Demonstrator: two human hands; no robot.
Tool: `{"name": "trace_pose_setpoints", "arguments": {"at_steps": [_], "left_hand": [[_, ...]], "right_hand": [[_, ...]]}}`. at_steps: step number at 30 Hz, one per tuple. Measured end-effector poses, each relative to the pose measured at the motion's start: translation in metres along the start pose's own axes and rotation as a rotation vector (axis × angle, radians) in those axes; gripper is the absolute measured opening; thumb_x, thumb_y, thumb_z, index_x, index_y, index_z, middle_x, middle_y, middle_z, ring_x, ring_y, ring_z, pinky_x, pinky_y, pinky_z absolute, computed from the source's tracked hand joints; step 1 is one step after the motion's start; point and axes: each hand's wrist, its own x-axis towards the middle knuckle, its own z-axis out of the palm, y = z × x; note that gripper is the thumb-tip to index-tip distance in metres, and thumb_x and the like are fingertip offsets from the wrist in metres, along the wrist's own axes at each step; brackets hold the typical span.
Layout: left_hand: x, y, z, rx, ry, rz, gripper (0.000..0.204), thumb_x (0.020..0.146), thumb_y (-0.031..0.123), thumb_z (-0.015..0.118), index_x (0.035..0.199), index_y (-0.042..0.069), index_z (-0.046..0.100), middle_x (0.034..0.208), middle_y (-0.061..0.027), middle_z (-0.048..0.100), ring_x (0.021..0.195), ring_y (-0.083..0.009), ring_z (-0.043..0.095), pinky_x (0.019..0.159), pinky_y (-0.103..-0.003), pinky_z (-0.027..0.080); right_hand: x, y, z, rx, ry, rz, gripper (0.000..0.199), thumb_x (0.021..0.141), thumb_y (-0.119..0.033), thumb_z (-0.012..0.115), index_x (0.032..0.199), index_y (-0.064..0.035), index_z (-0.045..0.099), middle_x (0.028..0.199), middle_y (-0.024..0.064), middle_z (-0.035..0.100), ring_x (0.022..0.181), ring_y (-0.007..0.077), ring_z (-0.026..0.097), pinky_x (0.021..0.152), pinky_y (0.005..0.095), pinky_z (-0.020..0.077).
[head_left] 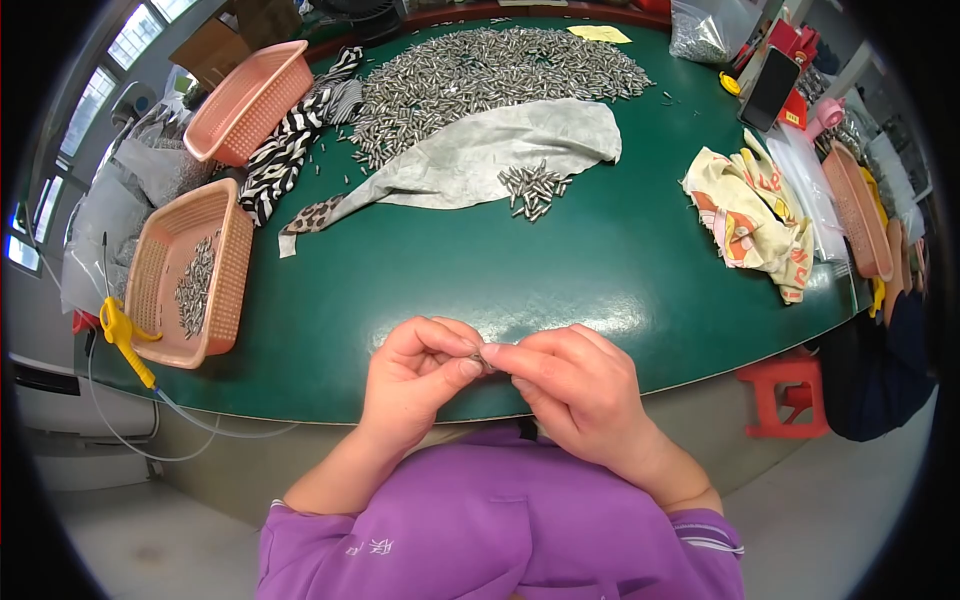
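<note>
At the table's near edge, my left hand and my right hand meet, fingertips closed together. Between them is a small metal part, mostly covered by the fingers, so its exact shape is hidden. Beyond the hands, a small heap of short silvery metal pins lies partly on a pale grey cloth. Behind that cloth spreads a large pile of similar metal pins.
Left are a pink basket with metal pins, another pink basket, zebra-striped cloth and a yellow air blow gun. Right are a patterned cloth, a phone, a red stool and another person's arm.
</note>
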Motion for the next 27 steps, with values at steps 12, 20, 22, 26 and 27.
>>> {"name": "trace_pose_setpoints", "arguments": {"at_steps": [12,20,22,26,27], "left_hand": [[-0.001,0.002,0.0007,0.051,-0.016,-0.054,0.012,0.089,-0.01,0.06,0.096,-0.001,0.058,0.101,-0.0134,0.063,0.093,-0.0214,0.065,0.087,-0.034,0.056],[0.0006,0.0006,-0.0002,-0.009,0.0,-0.04,0.013,0.088,-0.011,0.061,0.095,0.0,0.058,0.101,-0.0135,0.063,0.094,-0.0212,0.065,0.087,-0.034,0.056],[0.0,0.0001,-0.0006,0.002,0.001,-0.035,0.013,0.088,-0.011,0.061,0.095,0.0,0.058,0.101,-0.0135,0.063,0.094,-0.0211,0.065,0.087,-0.034,0.056],[0.0,-0.0005,-0.0012,0.017,-0.005,-0.031,0.014,0.088,-0.011,0.061,0.096,0.0,0.059,0.102,-0.0134,0.063,0.094,-0.0209,0.065,0.086,-0.033,0.056],[-0.0001,-0.0005,-0.0013,0.016,-0.005,-0.031,0.014,0.088,-0.011,0.061,0.096,0.0,0.059,0.102,-0.0134,0.063,0.094,-0.0209,0.065,0.086,-0.033,0.056]], "right_hand": [[-0.0012,0.0034,0.0012,-0.319,0.066,-0.11,0.046,0.07,-0.004,0.071,0.112,-0.022,0.073,0.087,0.0011,0.061,0.074,0.0206,0.058,0.061,0.0321,0.0457],[-0.0021,0.0006,-0.0009,-0.062,0.007,0.002,0.04,0.077,-0.008,0.071,0.115,-0.0192,0.07,0.085,0.0008,0.062,0.074,0.0203,0.061,0.064,0.0327,0.05],[-0.0024,0.0009,-0.0006,-0.059,0.005,0.001,0.04,0.077,-0.008,0.071,0.115,-0.0192,0.07,0.085,0.0008,0.062,0.074,0.0202,0.061,0.064,0.0325,0.05],[-0.0034,0.0012,0.0006,-0.058,-0.005,0.012,0.039,0.078,-0.01,0.07,0.116,-0.0206,0.07,0.086,0.0009,0.062,0.074,0.0201,0.06,0.064,0.0328,0.0496],[-0.0036,0.0011,0.0006,-0.059,-0.005,0.013,0.039,0.078,-0.01,0.07,0.116,-0.0206,0.07,0.086,0.0009,0.062,0.074,0.0201,0.06,0.064,0.0328,0.0496]]}}
